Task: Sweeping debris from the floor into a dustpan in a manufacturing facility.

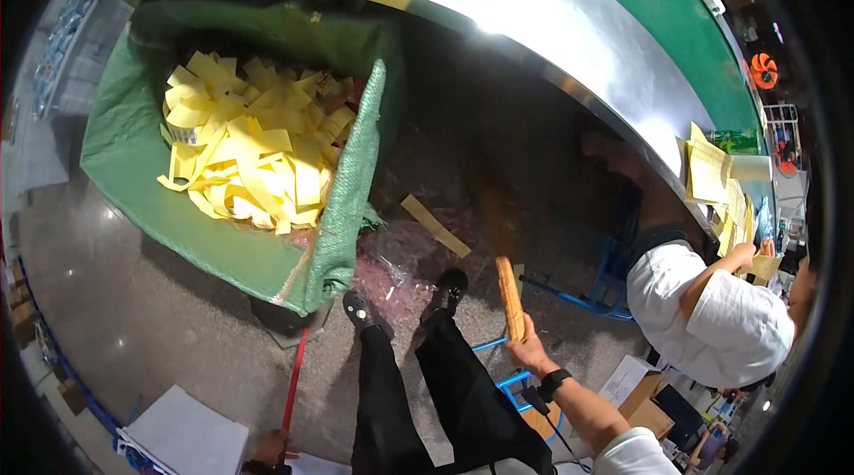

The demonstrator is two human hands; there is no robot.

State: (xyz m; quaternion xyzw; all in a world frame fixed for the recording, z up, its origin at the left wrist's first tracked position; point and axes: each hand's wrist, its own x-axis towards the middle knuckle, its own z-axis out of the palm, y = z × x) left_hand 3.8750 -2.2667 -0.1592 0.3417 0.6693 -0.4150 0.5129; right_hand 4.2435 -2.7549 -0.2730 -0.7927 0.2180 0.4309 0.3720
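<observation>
Grey polished floor (133, 315), steel-edged green conveyor (569, 21) curving above. Left hand (267, 450) fingers wrapped round red handle (294, 377). Green woven sack (342, 199) up-left of right grip, filled with yellow paper strips (249, 159). Right hand (529, 352) clenched round wooden stick (510, 297). Co-worker's white sleeve (729, 324) right of that grip.

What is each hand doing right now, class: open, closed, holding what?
Left hand: closed on the red handle, at the frame's lower edge.
Right hand: closed on the wooden broom handle.
</observation>
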